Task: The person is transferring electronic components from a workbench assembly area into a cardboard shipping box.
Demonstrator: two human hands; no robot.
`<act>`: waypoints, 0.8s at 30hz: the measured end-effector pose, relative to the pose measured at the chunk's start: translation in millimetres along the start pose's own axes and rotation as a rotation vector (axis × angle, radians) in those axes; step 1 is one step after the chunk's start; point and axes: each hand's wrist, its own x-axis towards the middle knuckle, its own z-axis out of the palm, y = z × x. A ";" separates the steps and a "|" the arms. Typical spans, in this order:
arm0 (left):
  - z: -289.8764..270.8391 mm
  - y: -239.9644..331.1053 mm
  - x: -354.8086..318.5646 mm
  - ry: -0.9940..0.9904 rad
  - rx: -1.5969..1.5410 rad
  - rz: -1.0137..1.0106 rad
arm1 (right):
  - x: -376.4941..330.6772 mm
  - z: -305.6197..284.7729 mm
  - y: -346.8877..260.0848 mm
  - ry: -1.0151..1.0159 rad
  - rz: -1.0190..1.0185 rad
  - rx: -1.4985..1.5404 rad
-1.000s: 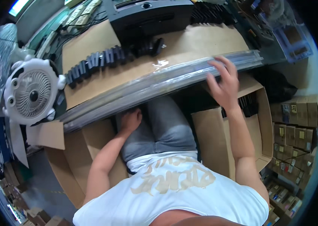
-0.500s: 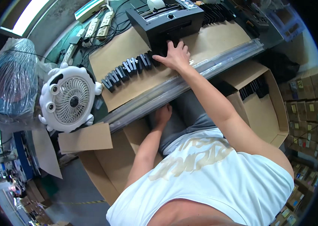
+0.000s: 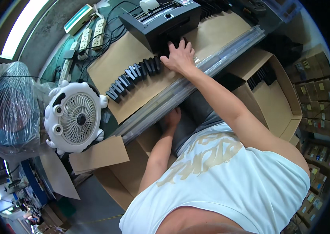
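Observation:
My right hand [image 3: 180,58] reaches across the table to the front of a black box-shaped machine [image 3: 161,25] with a white roll on top. Its fingers are spread, the tips in the dark area below the machine's front, touching or close to something black that I cannot make out. Left of the thumb, a curved row of small black pieces [image 3: 134,74] stands on brown cardboard [image 3: 141,97]. My left hand [image 3: 172,117] is low in front of the table edge, by my thigh; its fingers are partly hidden and nothing shows in it.
Clear plastic-wrapped strips [image 3: 196,84] run along the table's front edge. A white fan [image 3: 75,117] stands at left, near power strips [image 3: 98,33]. Open cartons sit below: one at right [image 3: 278,105] holding black pieces, another at left [image 3: 122,171]. More black pieces [image 3: 212,9] lie behind the machine.
The whole view has tilted and shifted a little. My right hand stays by the machine's front, its thumb now slightly apart from the row's end. The left hand keeps its place.

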 end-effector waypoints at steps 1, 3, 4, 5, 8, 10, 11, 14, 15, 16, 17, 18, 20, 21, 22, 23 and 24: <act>-0.2 -0.6 0.5 0.016 -0.013 0.006 | -1.9 2.5 2.9 0.021 -0.014 0.003; -3.1 -0.2 3.2 0.052 -0.040 0.015 | -4.2 4.0 9.2 0.063 -0.048 0.007; -3.9 1.3 4.6 0.070 -0.052 0.018 | -2.8 3.1 12.4 0.084 -0.066 0.009; -4.7 1.4 4.0 0.073 -0.060 0.018 | -1.5 0.8 12.1 0.088 -0.068 0.002; -6.2 3.2 1.9 -0.073 -0.017 -0.083 | 3.3 -7.5 9.0 -0.029 -0.047 -0.021; -6.9 3.7 3.1 -0.125 -0.007 -0.115 | 5.1 -9.5 11.1 -0.068 -0.037 -0.033; -7.6 3.6 4.1 -0.150 0.014 -0.120 | 5.2 -9.0 13.9 -0.056 -0.048 -0.029; -8.9 6.2 7.7 -0.224 0.071 -0.131 | 5.8 -10.1 24.8 -0.019 -0.079 -0.022; -6.5 5.8 9.0 -0.223 0.062 -0.124 | 6.6 -12.4 26.3 -0.013 -0.074 -0.030; -4.9 5.0 8.7 -0.170 0.039 -0.099 | 5.6 -14.4 25.7 -0.033 -0.094 -0.052; -2.2 2.4 7.1 -0.118 0.015 -0.072 | 3.3 -16.4 23.8 -0.053 -0.110 -0.073; 0.5 -0.2 5.3 -0.067 -0.009 -0.044 | 1.0 -18.3 22.1 -0.072 -0.125 -0.094; 5.4 -4.5 2.2 -0.017 -0.043 -0.008 | -2.1 -20.2 21.7 -0.086 -0.131 -0.123; 6.7 -7.1 -0.3 -0.031 -0.013 -0.010 | -4.1 -19.2 21.5 -0.087 -0.142 -0.145; 7.5 -8.3 -0.7 -0.042 0.018 -0.016 | -4.1 -18.3 21.2 -0.087 -0.157 -0.168; 9.0 -9.3 -0.6 -0.053 0.049 -0.023 | -3.7 -17.6 22.0 -0.089 -0.173 -0.190; 11.6 -9.6 0.5 -0.066 0.082 -0.031 | -2.5 -17.8 24.5 -0.093 -0.190 -0.212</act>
